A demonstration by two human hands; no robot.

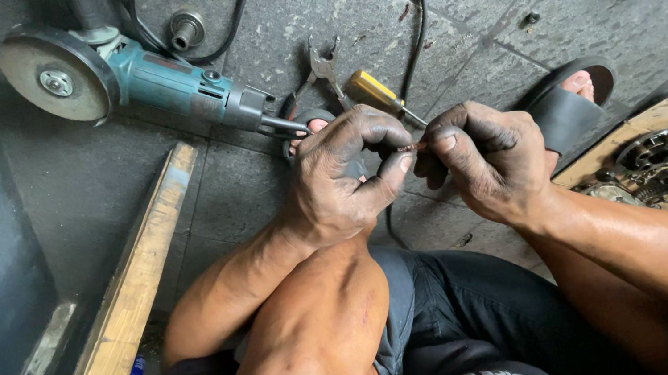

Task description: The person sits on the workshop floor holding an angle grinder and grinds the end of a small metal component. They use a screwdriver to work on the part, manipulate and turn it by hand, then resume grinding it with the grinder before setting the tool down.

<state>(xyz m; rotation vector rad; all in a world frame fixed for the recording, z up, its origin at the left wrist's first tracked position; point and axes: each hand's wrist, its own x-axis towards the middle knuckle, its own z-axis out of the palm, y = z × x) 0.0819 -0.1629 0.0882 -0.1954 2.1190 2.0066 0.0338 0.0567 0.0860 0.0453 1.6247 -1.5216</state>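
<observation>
Both hands, left hand (342, 179) and right hand (487, 157), pinch a small wire end (411, 147) between their fingertips.

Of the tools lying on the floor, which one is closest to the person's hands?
The yellow-handled screwdriver: it lies just above the left hand and right hand. The pliers lie a little farther, the teal angle grinder farther left.

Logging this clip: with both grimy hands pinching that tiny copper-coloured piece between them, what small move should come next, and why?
Probably a short twist of the thin copper-coloured wire end: the left hand and right hand both pinch it at the fingertips, while the pliers and yellow-handled screwdriver lie unused on the floor.
</observation>
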